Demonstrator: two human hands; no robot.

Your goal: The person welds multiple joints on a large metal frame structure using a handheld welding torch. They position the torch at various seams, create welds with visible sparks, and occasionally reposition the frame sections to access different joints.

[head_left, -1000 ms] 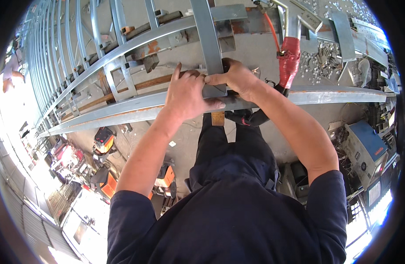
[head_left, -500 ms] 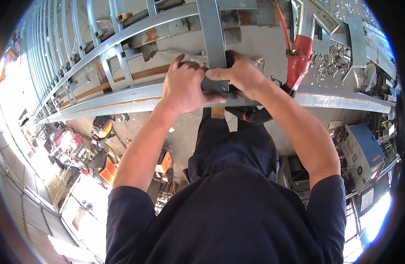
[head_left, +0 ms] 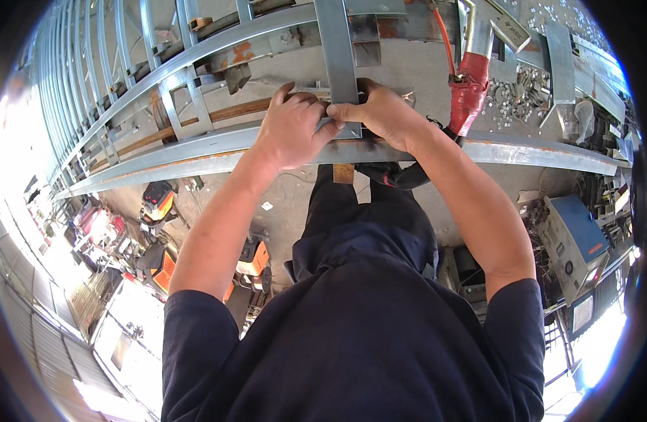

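A galvanized metal tube [head_left: 335, 53] runs away from me and meets a long horizontal metal rail [head_left: 527, 155] at a right angle. My right hand [head_left: 390, 116] grips the tube's near end from the right, its thumb lying across the top face. On the other side, my left hand [head_left: 293, 132] is closed against the tube, with bent fingers and its thumb at the tube's end. The two thumbs nearly meet there. Both hands hide part of the joint and the fingertips underneath. A small rusty metal piece [head_left: 344, 174] sticks out below the rail.
Right of my right hand stands a red-wrapped welding torch [head_left: 469, 95] with a dark cable [head_left: 408, 176]. A metal frame with several bars [head_left: 147, 35] extends to the far left. Orange-and-black machines [head_left: 251, 257] sit below left; a blue-topped machine [head_left: 576, 225] stands right.
My left thumb has moved up from the rail onto the tube's end. The right hand keeps its grip. The whole view has shifted slightly.
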